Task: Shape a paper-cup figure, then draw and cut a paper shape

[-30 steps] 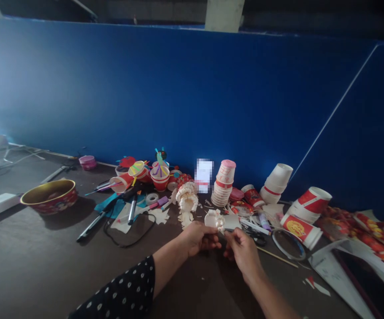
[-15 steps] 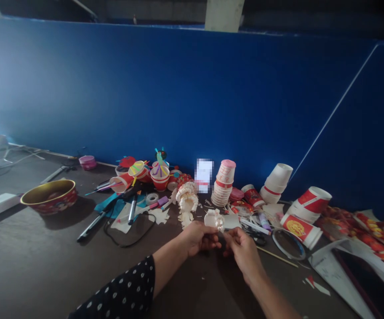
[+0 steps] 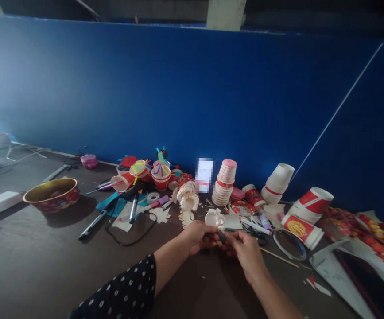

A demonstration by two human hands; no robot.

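My left hand [image 3: 201, 236] is closed, thumb and fingers pinching a small white paper piece with curled strips [image 3: 219, 219]. Close on its right, my right hand [image 3: 243, 248] has its fingers pressed together at the lower edge of that piece. A small dark patch shows between the two hands; what the right fingers grip is too small to make out. Just behind the fingertips is a curved white paper sheet [image 3: 232, 221]. Farther back lies a frilled white paper-cup figure [image 3: 188, 199] with curled strips.
Paper-cup stacks [image 3: 224, 184] stand by the blue partition [image 3: 185, 97]. Left are markers [image 3: 133, 208], a tape roll [image 3: 153, 197] and a gold-rimmed bowl [image 3: 50, 197]. Right are a clear ring [image 3: 289, 244], a thin stick [image 3: 280, 257], a dark phone [image 3: 367, 279] and red wrappers [image 3: 378, 239].
My right fingers have shifted slightly at the edge of the curled paper piece. My left hand keeps its pinch. The whole view has moved a little.
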